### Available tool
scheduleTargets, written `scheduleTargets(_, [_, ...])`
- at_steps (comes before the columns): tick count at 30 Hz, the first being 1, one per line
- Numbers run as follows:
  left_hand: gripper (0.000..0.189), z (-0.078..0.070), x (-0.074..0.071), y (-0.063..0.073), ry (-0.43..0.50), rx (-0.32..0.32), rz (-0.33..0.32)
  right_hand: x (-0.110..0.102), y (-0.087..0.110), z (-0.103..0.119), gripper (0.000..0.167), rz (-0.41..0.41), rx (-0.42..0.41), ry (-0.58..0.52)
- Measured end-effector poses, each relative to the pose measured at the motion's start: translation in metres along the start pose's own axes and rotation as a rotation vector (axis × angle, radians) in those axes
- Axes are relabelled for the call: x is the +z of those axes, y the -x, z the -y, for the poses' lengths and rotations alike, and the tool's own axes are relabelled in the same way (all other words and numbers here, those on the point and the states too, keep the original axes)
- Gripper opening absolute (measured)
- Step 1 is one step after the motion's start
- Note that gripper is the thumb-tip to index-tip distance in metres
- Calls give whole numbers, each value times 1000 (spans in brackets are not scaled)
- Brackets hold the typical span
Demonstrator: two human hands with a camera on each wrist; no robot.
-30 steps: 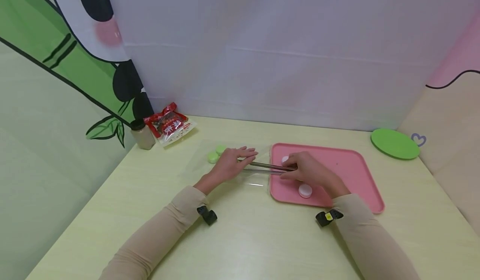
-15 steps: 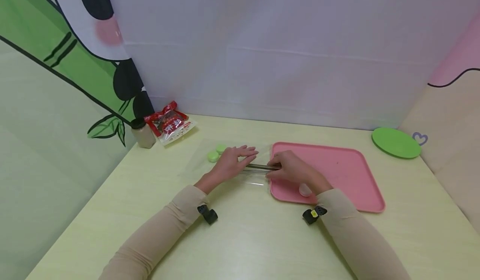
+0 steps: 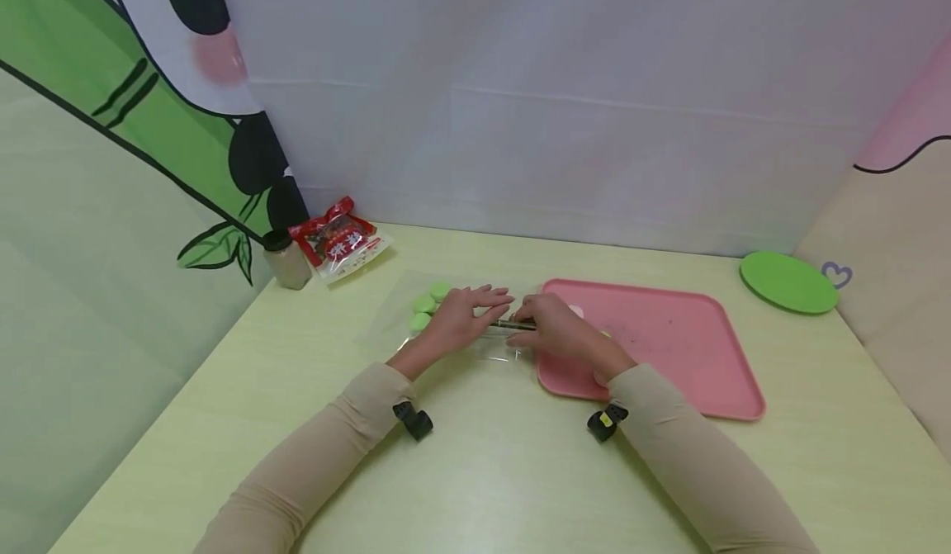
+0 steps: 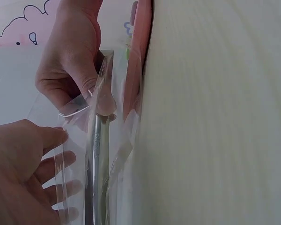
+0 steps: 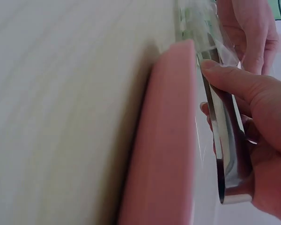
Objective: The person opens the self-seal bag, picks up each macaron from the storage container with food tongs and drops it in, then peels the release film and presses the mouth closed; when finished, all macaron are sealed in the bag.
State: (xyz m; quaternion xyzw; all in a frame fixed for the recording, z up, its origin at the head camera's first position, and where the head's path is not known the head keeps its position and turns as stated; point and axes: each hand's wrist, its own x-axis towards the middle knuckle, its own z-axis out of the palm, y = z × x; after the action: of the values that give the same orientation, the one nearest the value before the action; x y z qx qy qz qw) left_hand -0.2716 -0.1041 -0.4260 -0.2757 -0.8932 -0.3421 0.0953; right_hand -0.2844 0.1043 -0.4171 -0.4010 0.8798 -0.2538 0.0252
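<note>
My right hand (image 3: 560, 331) grips a pair of metal tongs (image 5: 233, 150), thumb on one arm and fingers around the other. The tongs' front part lies inside a clear plastic bag (image 3: 394, 306) on the table; their tips are hidden behind my left hand (image 3: 455, 321). Thumb and fingertips of that hand pinch the film at the bag's mouth, lifting it over the tongs in the left wrist view. Several light green macarons (image 3: 425, 304) lie in the bag beyond my left hand. Right of the bag, a pink tray (image 3: 683, 348) carries a pale pink macaron (image 3: 576, 311), partly covered by my right hand.
At the back left stand a jar (image 3: 288, 267) with a dark lid and a red-and-white food packet (image 3: 342, 242) leaning beside it. A green round plate (image 3: 789, 282) lies in the far right corner. A printed cloth (image 3: 550, 108) hangs behind the table.
My right hand has moved left with the tongs, pushing them deeper into the bag. Another green macaron now shows beside the two seen earlier. My left hand has stayed nearly still.
</note>
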Motion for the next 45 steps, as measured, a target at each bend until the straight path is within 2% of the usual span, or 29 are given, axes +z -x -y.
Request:
scheduleTargets(10, [31, 0, -1, -1, 26, -8, 0, 4, -5, 6, 28, -17, 2, 48])
scheduleTargets(18, [29, 1, -1, -1, 29, -3, -15, -3, -1, 9, 37, -3, 107, 5])
scheduleTargets(23, [28, 2, -2, -2, 11, 8, -20, -12, 5, 8, 39, -11, 110, -12])
scheduleTargets(29, [29, 2, -2, -3, 15, 8, 3, -23, 22, 2, 29, -29, 81, -35])
scheduleTargets(35, [26, 1, -4, -2, 47, 7, -1, -40, 43, -3, 16, -26, 161, -57])
scheduleTargets(45, [26, 0, -2, 0, 42, -2, -14, -64, 91, -29, 18, -63, 274, -65])
